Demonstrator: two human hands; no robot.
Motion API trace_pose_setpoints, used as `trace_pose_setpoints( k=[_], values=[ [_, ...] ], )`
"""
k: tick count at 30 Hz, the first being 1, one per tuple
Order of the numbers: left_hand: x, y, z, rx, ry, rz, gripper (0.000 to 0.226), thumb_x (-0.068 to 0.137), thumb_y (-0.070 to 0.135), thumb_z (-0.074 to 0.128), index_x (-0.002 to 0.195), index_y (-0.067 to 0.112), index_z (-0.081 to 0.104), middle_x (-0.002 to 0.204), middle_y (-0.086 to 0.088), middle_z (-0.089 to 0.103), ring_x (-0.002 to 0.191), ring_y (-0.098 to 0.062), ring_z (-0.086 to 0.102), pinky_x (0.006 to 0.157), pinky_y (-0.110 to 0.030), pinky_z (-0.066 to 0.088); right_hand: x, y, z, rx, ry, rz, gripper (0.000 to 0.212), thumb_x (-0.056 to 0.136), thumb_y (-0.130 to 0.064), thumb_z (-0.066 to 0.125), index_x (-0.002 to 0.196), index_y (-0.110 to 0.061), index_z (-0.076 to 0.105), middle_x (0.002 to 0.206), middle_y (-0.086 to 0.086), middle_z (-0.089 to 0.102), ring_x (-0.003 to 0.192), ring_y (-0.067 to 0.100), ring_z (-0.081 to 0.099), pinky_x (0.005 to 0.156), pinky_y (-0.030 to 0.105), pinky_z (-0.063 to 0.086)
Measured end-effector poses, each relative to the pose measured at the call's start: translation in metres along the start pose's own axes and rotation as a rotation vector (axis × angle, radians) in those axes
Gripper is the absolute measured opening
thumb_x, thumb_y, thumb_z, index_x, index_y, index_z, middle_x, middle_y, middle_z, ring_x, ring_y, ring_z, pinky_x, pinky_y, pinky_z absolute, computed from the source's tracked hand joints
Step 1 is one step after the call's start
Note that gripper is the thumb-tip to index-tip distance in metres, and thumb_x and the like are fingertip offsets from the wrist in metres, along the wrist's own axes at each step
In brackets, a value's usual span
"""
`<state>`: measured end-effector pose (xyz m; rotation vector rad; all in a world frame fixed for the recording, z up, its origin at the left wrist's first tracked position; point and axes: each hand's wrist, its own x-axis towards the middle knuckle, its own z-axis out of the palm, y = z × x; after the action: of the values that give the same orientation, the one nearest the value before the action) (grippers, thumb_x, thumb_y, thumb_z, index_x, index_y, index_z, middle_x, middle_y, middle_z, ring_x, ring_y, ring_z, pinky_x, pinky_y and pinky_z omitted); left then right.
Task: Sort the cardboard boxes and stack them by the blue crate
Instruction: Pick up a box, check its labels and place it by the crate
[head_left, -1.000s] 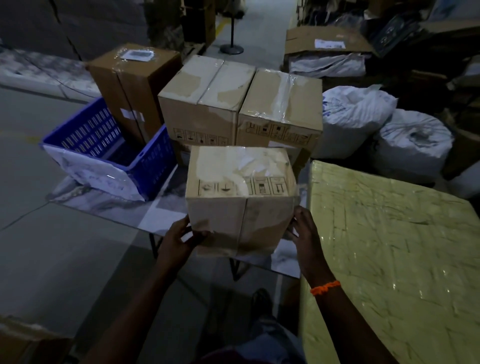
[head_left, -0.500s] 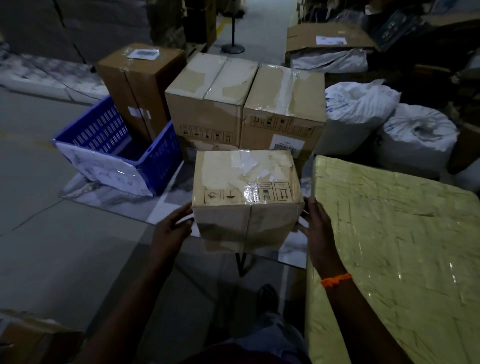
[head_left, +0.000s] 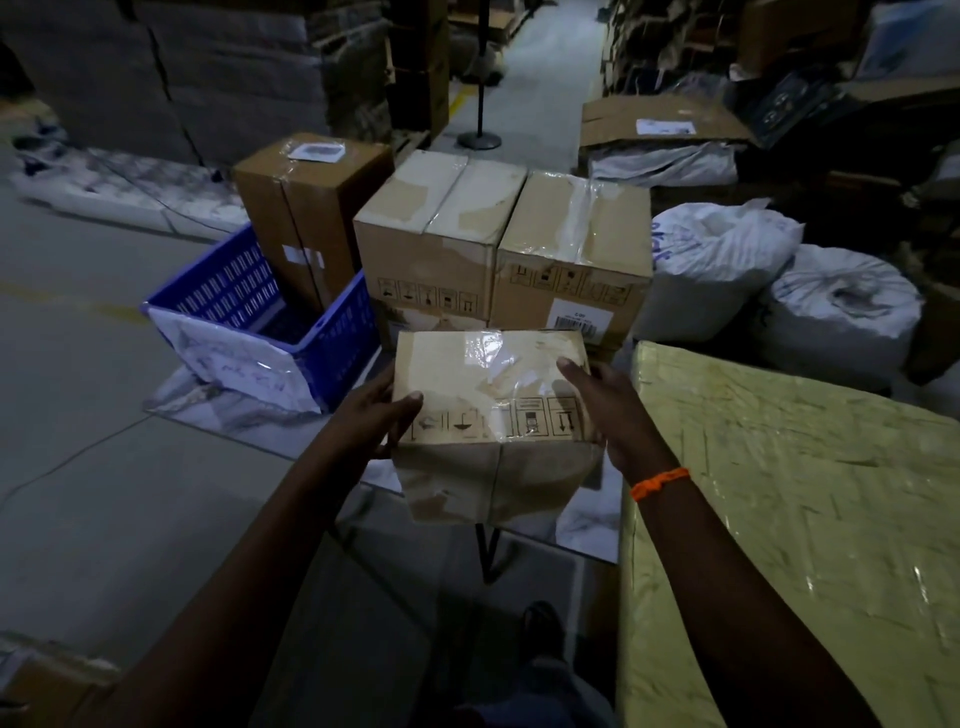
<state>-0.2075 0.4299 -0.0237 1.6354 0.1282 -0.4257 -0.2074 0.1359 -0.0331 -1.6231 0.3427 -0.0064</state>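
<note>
A pale taped cardboard box (head_left: 493, 431) with handling symbols on its front is held between both hands over the near edge of a low marble-patterned table (head_left: 234, 410). My left hand (head_left: 376, 415) grips its left side, thumb on the front face. My right hand (head_left: 605, 410), with an orange wrist thread, clasps the upper right corner, fingers over the top. The blue crate (head_left: 343, 332) stands on the table to the left. Behind it is a tall brown box (head_left: 311, 208). Two pale boxes (head_left: 436, 234) (head_left: 576, 244) sit side by side on lower boxes just beyond the held one.
A large yellow wrapped block (head_left: 789, 519) fills the right foreground, close to my right arm. White sacks (head_left: 722, 260) (head_left: 841, 306) lie behind it. A pole stand (head_left: 479, 137) is in the aisle beyond. Grey floor stretches to the left.
The held box has come nearer to the stacked boxes. Both hands have shifted from its lower sides up to its top edge.
</note>
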Motion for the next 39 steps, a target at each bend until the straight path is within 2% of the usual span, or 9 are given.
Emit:
trace_pose_setpoints(
  k=[4,7,10,15,19,23,26,33,39],
  values=[
    [-0.017,-0.013,-0.017,-0.071,0.001,0.147,0.064,0.092,0.015,0.070,0.150,0.032,0.047,0.137,0.005,0.061,0.121,-0.020,0.062,0.087,-0.041,0.059,-0.004,0.007,0.007,0.082,-0.004,-0.012,0.071,0.072,-0.079,0.073,0.118,-0.025,0.075,0.112,0.004,0.077,0.110,0.029,0.070,0.102,0.055,0.053],
    [-0.028,-0.027,-0.022,-0.094,0.081,0.266,0.078,0.076,0.007,0.080,0.147,0.021,0.049,0.137,0.005,0.061,0.121,-0.012,0.062,0.081,-0.029,0.060,-0.010,0.014,0.009,0.102,0.001,0.014,0.076,0.074,-0.085,0.065,0.114,-0.021,0.075,0.089,0.009,0.069,0.090,0.033,0.066,0.082,0.043,0.052],
    [-0.038,-0.047,-0.023,-0.112,0.115,0.267,0.074,0.067,0.025,0.082,0.136,0.027,0.057,0.133,0.007,0.064,0.118,-0.011,0.064,0.079,-0.027,0.058,-0.020,0.029,0.015,0.083,0.016,0.079,0.104,0.068,-0.093,0.063,0.116,0.000,0.068,0.101,0.039,0.058,0.091,0.053,0.061,0.082,0.042,0.046],
    [-0.057,-0.085,-0.018,-0.256,0.068,0.069,0.052,0.086,0.053,0.071,0.136,0.041,0.060,0.138,0.008,0.063,0.124,-0.015,0.063,0.093,-0.042,0.056,-0.047,0.055,0.020,0.051,0.072,0.089,0.035,0.092,-0.045,0.075,0.110,-0.016,0.079,0.103,0.006,0.079,0.103,0.030,0.074,0.093,0.051,0.059],
    [-0.074,-0.110,-0.012,-0.270,0.161,-0.029,0.071,0.070,0.073,0.076,0.132,0.039,0.065,0.134,0.007,0.065,0.124,-0.013,0.061,0.097,-0.043,0.051,-0.067,0.086,0.020,-0.042,0.101,0.067,0.044,0.086,-0.050,0.074,0.119,-0.020,0.074,0.108,-0.002,0.078,0.103,0.021,0.073,0.093,0.051,0.059],
    [-0.083,-0.128,-0.001,-0.296,0.176,-0.081,0.029,0.097,0.031,0.063,0.126,0.031,0.066,0.121,0.010,0.071,0.115,-0.010,0.064,0.091,-0.037,0.053,-0.081,0.114,0.015,-0.091,0.129,0.066,0.026,0.096,-0.025,0.073,0.119,-0.013,0.071,0.112,0.004,0.075,0.107,0.023,0.071,0.095,0.046,0.058],
    [-0.084,-0.139,0.007,-0.271,0.171,-0.110,0.027,0.100,0.017,0.060,0.119,0.034,0.065,0.108,0.019,0.074,0.104,-0.004,0.067,0.080,-0.029,0.053,-0.087,0.130,0.014,-0.140,0.157,0.095,0.027,0.094,-0.021,0.074,0.119,-0.011,0.069,0.111,0.006,0.074,0.105,0.024,0.071,0.093,0.045,0.058],
    [-0.076,-0.159,0.015,-0.228,0.199,-0.161,0.028,0.098,0.013,0.062,0.123,0.026,0.065,0.123,0.003,0.069,0.110,-0.016,0.067,0.077,-0.031,0.055,-0.086,0.147,0.006,-0.175,0.165,0.159,0.025,0.093,-0.020,0.075,0.116,-0.013,0.068,0.108,0.002,0.074,0.103,0.022,0.070,0.092,0.041,0.057],
    [-0.043,-0.144,0.004,-0.105,0.228,-0.151,0.016,0.101,0.020,0.061,0.112,0.030,0.067,0.114,0.005,0.070,0.106,-0.015,0.066,0.076,-0.029,0.052,-0.056,0.141,-0.001,-0.208,0.114,0.147,0.016,0.093,-0.022,0.075,0.109,-0.019,0.073,0.105,0.003,0.076,0.102,0.022,0.071,0.093,0.043,0.058]
  ],
)
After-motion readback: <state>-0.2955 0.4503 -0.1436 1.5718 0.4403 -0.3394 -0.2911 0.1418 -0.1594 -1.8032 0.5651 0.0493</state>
